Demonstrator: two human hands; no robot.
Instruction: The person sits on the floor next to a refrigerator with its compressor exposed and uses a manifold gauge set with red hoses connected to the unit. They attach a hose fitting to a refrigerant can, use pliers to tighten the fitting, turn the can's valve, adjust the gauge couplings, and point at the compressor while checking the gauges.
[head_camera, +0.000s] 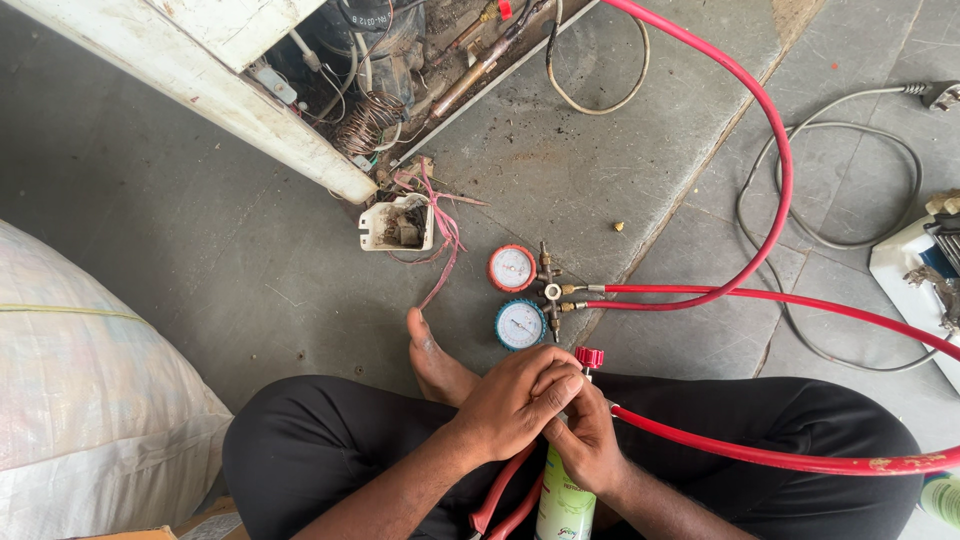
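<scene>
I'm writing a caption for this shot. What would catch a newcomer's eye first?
Two round gauges, one red-rimmed and one blue-rimmed, lie on the grey floor ahead, with bright red hoses looping away right. Below them, the left hand and right hand clasp a green-and-white can topped by a red valve knob.

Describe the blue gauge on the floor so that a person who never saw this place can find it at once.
Start at the opened white appliance at the top left and follow the pink wires down to the grey floor. There two round gauges sit one above the other. The blue gauge is the lower one, nearest the hands; its neighbour has a red rim.
</scene>
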